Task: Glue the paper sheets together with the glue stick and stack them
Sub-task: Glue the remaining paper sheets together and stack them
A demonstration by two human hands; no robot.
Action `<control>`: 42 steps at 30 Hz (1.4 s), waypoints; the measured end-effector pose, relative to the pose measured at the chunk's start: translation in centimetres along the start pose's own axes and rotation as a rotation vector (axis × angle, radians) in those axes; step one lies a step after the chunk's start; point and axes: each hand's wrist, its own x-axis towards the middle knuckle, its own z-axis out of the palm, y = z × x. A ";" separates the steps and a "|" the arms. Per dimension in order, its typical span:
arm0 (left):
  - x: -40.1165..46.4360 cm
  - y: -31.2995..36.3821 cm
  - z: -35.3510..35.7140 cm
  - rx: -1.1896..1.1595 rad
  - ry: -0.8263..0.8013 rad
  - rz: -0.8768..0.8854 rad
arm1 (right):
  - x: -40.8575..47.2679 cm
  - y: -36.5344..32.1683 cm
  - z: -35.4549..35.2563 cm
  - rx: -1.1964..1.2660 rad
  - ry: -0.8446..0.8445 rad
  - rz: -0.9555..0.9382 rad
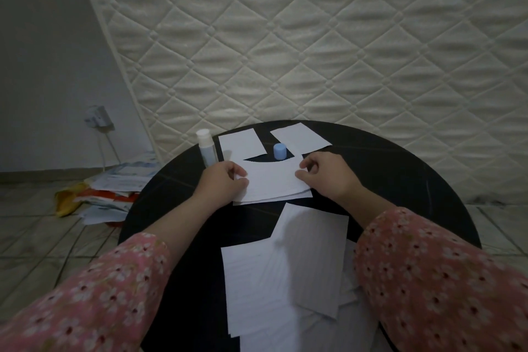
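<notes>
Left hand: the left hand (pixel 225 180) reaches forward from a pink flowered sleeve (pixel 94 291), its palm turned down over the left end of the small paper stack (pixel 274 183); thumb and fingers are curled and pinch the top sheet's left edge.
Right hand: the right hand (pixel 325 174) comes in from the other side, wrist bent a little inward; its fingers are curled in and the fingertips pinch the right edge of the same top sheet.
Small paper stack: it lies mid-table between the two hands, a few sheets deep, with lower edges peeking out beneath the top one.
Glue stick: the glue stick (pixel 207 151) stands upright, uncapped, at the table's left rim, just behind the left hand; whether they touch I cannot tell.
Cap: the blue cap (pixel 279 151) stands apart on the far edge of the stack.
Loose sheets: two single sheets (pixel 243 143) lie at the far side, and a large untidy pile (pixel 285 274) lies near the person, between the forearms.
Table: a round black table (pixel 414 180) carries all of it.
Surroundings: a quilted mattress (pixel 314 37) leans behind; papers (pixel 111 194) are heaped on the tiled floor to the left.
</notes>
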 end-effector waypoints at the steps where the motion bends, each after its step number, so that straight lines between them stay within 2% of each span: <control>1: 0.1 -0.1 0.0 0.003 0.002 0.004 | 0.0 0.1 0.1 -0.026 -0.008 0.005; 7: 0.2 -0.1 0.2 0.090 -0.013 0.001 | -0.1 0.0 0.4 -0.146 -0.045 0.023; 11: -0.1 1.0 -0.1 0.499 -0.019 0.096 | -0.2 -0.5 0.7 -0.304 -0.044 0.000; 16: 0.0 2.5 1.1 0.422 0.046 0.178 | -0.4 -1.8 0.7 -0.443 0.066 -0.241; 20: 0.2 2.9 3.4 0.504 -0.113 0.369 | -0.5 -2.4 2.0 -0.465 -0.122 -0.349; 23: 0.6 2.5 4.1 0.581 -0.224 0.334 | -0.4 -2.0 2.9 -0.488 -0.333 -0.268; 25: 0.8 2.4 4.0 0.600 -0.272 0.309 | -0.4 -1.7 3.2 -0.487 -0.387 -0.225; 30: 0.5 2.7 4.0 0.568 -0.275 0.256 | -0.6 -1.8 3.5 -0.485 -0.378 -0.183; 35: 0.5 2.2 4.0 0.555 -0.244 0.131 | -0.7 -1.8 3.2 -0.539 -0.352 -0.125; 40: 0.6 2.2 4.0 0.592 -0.228 0.131 | -1.2 -1.8 3.1 -0.574 -0.319 -0.101; 42: 0.4 2.8 3.5 0.674 -0.201 0.160 | -1.2 -1.8 3.0 -0.554 -0.333 -0.111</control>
